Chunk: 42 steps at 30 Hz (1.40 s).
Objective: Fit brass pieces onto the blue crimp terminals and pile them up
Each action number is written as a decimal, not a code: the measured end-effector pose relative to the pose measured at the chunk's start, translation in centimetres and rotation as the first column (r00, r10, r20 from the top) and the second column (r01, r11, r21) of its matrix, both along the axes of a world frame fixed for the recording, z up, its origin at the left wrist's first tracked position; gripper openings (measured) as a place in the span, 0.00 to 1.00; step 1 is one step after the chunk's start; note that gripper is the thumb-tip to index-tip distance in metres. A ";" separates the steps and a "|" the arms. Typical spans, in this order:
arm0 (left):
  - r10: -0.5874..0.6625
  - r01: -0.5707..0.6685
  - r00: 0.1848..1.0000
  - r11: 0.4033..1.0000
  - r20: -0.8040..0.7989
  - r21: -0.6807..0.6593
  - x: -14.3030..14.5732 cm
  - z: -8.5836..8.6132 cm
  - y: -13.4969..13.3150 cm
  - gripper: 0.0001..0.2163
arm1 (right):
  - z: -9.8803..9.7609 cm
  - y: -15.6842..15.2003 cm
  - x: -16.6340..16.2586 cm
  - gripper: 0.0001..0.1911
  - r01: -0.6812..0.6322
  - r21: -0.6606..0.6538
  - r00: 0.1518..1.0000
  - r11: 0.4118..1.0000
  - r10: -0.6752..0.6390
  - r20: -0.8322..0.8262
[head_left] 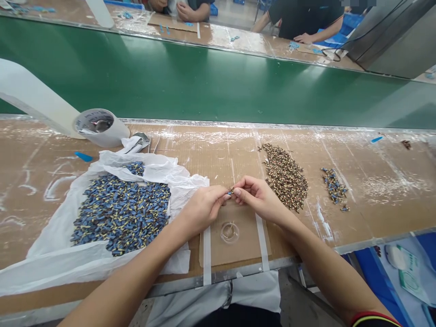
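Note:
My left hand (pixel 203 207) and my right hand (pixel 258 196) meet above the middle of the cardboard-covered bench, fingertips pinched together on one small part (pixel 231 191) held between them; it shows a bit of blue. A large heap of small blue parts (pixel 122 211) lies on a white plastic bag (pixel 61 254) just left of my left hand. To the right of my right hand is a pile of small brown parts (pixel 285 175), and further right a smaller cluster of blue-and-brown parts (pixel 334 187). A small clear dish (pixel 229 231) sits under my hands.
A roll of tape (pixel 100 126) stands at the back left with metal tweezers (pixel 147 141) beside it. A green conveyor belt (pixel 218 81) runs behind the bench. Other people's hands and arms (pixel 306 36) rest on the far bench. Blue bins (pixel 391 272) sit lower right.

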<state>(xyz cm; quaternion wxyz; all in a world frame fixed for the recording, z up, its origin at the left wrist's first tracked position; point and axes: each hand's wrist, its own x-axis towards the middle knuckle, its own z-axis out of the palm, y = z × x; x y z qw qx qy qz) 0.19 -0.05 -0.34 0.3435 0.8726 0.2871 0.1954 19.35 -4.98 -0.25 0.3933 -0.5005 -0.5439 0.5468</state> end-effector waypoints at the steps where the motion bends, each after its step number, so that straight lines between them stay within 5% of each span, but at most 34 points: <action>1: 0.006 -0.006 1.000 1.000 0.004 -0.009 0.0 0.0 0.0 0.12 | 0.0 0.0 0.0 0.13 -0.016 0.038 0.997 0.999 0.013 0.071; 5: 0.012 -0.011 1.000 0.998 0.011 -0.067 -0.1 0.3 0.0 0.13 | 0.0 0.0 0.1 0.19 -0.121 0.162 0.939 0.979 0.060 0.339; 13: -0.030 0.031 0.999 0.992 0.013 -0.121 0.1 0.5 0.0 0.14 | -0.5 0.0 -0.7 0.20 -0.194 0.253 0.870 0.948 0.047 0.491; 24: -0.020 0.018 0.999 0.997 -0.030 -0.079 0.2 -0.2 -0.2 0.10 | 0.0 -0.1 -0.8 0.16 -0.303 0.168 0.756 0.938 0.129 0.642; 28: 0.001 -0.003 1.000 0.993 -0.016 -0.115 0.3 -0.2 -0.2 0.11 | -0.2 0.1 -0.8 0.17 -0.271 0.163 0.787 0.949 0.121 0.605; 35: 0.023 -0.015 0.999 0.966 0.030 -0.259 0.4 0.4 0.2 0.15 | -1.3 0.3 -0.8 0.25 -0.088 0.171 0.975 0.981 0.050 0.218; 42: -0.005 0.018 0.999 0.945 0.040 -0.327 0.2 0.9 0.5 0.16 | -1.0 0.2 -0.6 0.25 -0.075 0.179 0.962 0.981 0.024 0.271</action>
